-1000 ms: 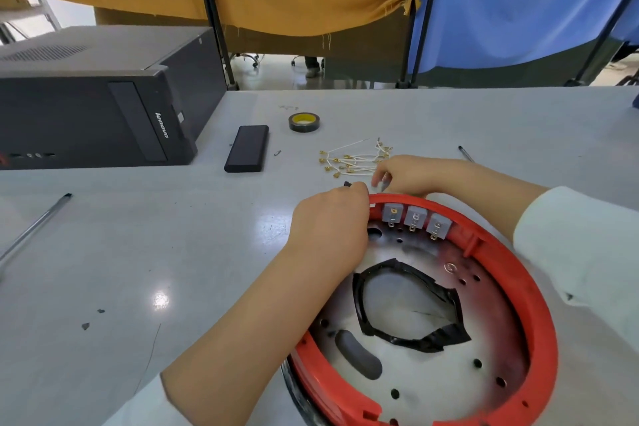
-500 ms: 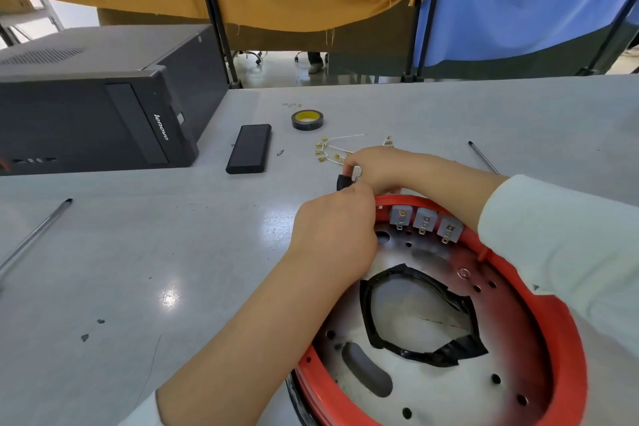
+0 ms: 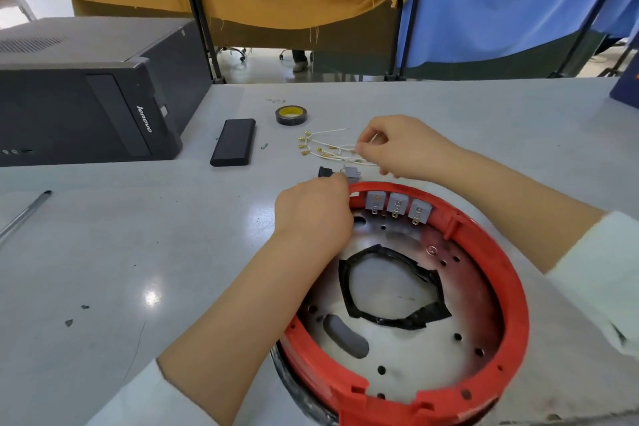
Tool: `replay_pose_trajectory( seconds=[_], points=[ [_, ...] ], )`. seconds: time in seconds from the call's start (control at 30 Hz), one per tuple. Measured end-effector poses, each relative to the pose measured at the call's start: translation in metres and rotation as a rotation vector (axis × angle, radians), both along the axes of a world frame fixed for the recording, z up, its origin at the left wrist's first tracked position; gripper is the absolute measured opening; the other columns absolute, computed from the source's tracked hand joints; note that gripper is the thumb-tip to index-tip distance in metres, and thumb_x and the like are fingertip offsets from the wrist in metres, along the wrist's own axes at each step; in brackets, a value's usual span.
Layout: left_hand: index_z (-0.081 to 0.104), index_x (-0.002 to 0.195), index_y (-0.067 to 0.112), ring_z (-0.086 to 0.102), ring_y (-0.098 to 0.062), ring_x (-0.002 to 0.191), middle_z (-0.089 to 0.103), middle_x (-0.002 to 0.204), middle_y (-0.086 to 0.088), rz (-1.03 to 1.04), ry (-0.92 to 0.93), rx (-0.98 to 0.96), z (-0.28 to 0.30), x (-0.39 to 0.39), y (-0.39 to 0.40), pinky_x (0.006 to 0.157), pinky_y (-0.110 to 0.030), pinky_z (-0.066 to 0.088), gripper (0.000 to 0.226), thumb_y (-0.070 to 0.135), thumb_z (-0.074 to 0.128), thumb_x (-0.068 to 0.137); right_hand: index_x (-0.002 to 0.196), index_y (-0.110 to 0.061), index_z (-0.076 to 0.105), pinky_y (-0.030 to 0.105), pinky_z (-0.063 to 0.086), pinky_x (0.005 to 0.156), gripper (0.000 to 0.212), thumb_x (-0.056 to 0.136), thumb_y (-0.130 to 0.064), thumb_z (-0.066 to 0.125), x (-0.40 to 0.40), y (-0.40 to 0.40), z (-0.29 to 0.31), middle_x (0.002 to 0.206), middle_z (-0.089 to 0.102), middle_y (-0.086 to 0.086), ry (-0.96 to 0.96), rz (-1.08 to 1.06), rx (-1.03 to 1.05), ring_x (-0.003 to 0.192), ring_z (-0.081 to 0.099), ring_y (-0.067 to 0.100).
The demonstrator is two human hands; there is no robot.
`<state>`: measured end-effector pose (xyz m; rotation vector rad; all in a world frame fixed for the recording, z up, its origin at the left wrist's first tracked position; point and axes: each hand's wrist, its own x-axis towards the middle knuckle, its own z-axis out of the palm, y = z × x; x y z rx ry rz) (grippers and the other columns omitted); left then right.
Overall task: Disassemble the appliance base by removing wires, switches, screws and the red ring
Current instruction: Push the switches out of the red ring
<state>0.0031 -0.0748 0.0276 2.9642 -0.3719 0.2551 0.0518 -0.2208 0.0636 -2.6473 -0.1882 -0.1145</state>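
Observation:
The round appliance base, a metal plate (image 3: 408, 349) inside a red ring (image 3: 511, 294), lies at the table's near right. Three grey switches (image 3: 397, 206) sit in the ring's far rim. A removed switch (image 3: 353, 174), grey with a black face, is just outside the rim. My left hand (image 3: 311, 214) is curled over that rim, and its fingertips hold this switch. Loose white wires (image 3: 325, 152) with brass terminals lie beyond the ring. My right hand (image 3: 401, 145) hovers over them, thumb and forefinger pinching a thin white wire.
A black tape roll (image 3: 291, 115) and a flat black power bank (image 3: 233, 142) lie past the wires. A black computer tower (image 3: 86, 107) fills the far left. A metal rod (image 3: 24, 214) lies at the left edge. A torn black gasket (image 3: 397, 315) lines the plate's central hole.
One switch has come out of the ring's far-left rim. My right hand carried it clear, then moved back to the wire pile, while my left hand stayed at the rim.

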Motion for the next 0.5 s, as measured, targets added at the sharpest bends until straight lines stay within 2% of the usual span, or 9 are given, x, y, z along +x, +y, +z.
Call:
replay_pose_trajectory(
  seconds=[0.1,0.2,0.3,0.4,0.5],
  points=[
    [0.049,0.117,0.019,0.058,-0.027,0.093,0.061,0.109,-0.005,0.058,0.016,0.048,-0.001,0.003,-0.005,0.064,-0.03,0.031,0.03,0.015,0.046,0.088,0.117,-0.024,0.058,0.024,0.038,0.076,0.028,0.089,-0.027,0.056,-0.03,0.001,-0.002,0.106,0.057,-0.006,0.088,0.088,-0.064,0.093,0.054,0.012],
    [0.047,0.123,0.019,0.059,-0.028,0.101,0.061,0.112,-0.005,0.079,0.028,0.054,-0.001,0.003,-0.005,0.066,-0.03,0.033,0.033,0.017,0.047,0.089,0.128,-0.018,0.051,0.028,0.04,0.082,0.038,0.09,-0.02,0.053,-0.052,-0.002,-0.011,0.116,0.055,0.001,0.101,0.164,-0.177,0.102,0.053,0.018],
    [0.042,0.127,0.019,0.059,-0.029,0.1,0.061,0.113,-0.005,0.056,0.021,0.073,-0.001,-0.002,-0.003,0.065,-0.031,0.032,0.038,0.019,0.049,0.09,0.128,-0.016,0.047,0.035,0.043,0.081,0.035,0.093,-0.021,0.045,-0.059,-0.005,-0.019,0.117,0.058,0.009,0.032,0.174,-0.29,0.103,0.055,0.025],
    [0.04,0.126,0.02,0.058,-0.029,0.1,0.06,0.113,-0.005,0.038,0.04,0.067,-0.002,-0.003,-0.002,0.065,-0.032,0.031,0.036,0.026,0.046,0.092,0.123,-0.018,0.047,0.034,0.042,0.075,0.029,0.096,-0.025,0.039,-0.057,-0.006,-0.023,0.114,0.059,0.007,-0.024,0.19,-0.372,0.098,0.056,0.025],
    [0.043,0.118,0.017,0.056,-0.031,0.102,0.058,0.114,-0.008,0.006,0.092,0.066,0.001,0.005,-0.004,0.068,-0.033,0.033,0.029,0.031,0.038,0.094,0.124,-0.018,0.047,0.036,0.043,0.08,0.03,0.097,-0.028,0.037,-0.056,-0.007,-0.03,0.12,0.058,0.007,-0.094,0.195,-0.385,0.104,0.056,0.027]
  ],
)
